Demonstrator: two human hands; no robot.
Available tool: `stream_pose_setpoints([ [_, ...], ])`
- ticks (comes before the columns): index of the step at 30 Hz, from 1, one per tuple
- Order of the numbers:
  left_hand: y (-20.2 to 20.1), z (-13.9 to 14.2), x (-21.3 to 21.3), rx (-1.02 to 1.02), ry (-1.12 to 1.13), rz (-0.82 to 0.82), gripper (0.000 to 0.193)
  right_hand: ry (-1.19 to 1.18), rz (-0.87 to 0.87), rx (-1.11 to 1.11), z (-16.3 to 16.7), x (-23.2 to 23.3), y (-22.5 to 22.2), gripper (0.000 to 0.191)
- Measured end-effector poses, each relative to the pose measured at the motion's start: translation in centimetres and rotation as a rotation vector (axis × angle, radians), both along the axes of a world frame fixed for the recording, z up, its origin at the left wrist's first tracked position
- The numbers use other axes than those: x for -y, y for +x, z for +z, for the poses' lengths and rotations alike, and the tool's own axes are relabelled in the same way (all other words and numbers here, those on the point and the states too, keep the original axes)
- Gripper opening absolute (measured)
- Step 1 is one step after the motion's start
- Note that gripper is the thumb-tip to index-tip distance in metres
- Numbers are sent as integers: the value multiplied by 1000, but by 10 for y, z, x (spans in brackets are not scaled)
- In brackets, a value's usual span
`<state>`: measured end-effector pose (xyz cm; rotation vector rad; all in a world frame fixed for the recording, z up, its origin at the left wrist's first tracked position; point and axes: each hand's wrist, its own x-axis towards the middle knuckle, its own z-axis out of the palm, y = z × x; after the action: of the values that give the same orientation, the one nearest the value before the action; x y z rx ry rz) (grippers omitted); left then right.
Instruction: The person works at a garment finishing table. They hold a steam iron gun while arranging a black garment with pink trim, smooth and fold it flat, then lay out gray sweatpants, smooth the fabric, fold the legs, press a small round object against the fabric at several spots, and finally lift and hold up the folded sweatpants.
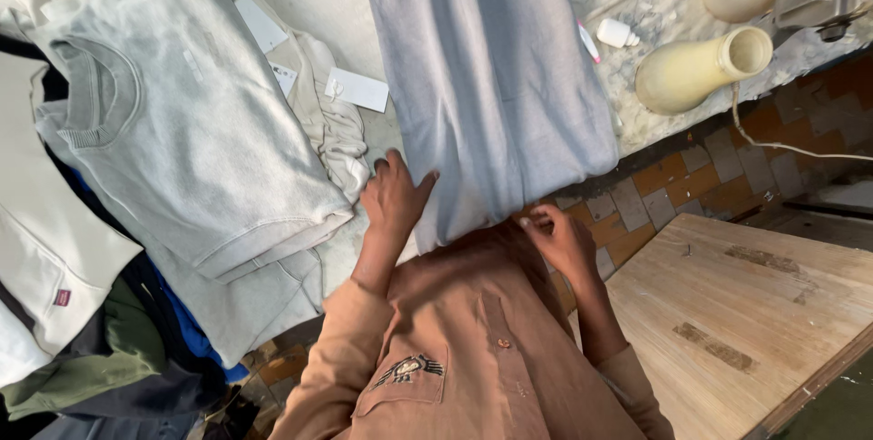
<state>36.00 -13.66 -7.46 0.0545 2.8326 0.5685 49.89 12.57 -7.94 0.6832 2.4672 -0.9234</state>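
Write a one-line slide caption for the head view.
Left hand flat on a folded blue-grey garment, right hand pinching its near edge, beside a stack of grey sweatshirts.

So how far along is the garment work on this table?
Done, by the look of it: a grey sweatshirt lies folded on the pile at the left. In hand: the blue-grey garment lies spread flat, with the left hand on its near edge and the right hand pinching its bottom hem. Left: that garment is not yet folded, and darker clothes sit heaped below the pile.
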Motion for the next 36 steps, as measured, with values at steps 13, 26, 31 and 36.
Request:
stream_pose_setpoints([
  [13,-38,-33,17,-112,419,232,20,-456,-147,-306,-59,-1,7,52],
  [26,35,-1,-23,-231,333,-400,58,-178,332,-668,52,37,-54,16],
  [31,49,-28,-17,-278,86,-458,98,96,544,-595,32,50,-71,36],
  [36,57,-34,-10,-306,55,-426,101,107,611,-620,23,47,-70,37],
])
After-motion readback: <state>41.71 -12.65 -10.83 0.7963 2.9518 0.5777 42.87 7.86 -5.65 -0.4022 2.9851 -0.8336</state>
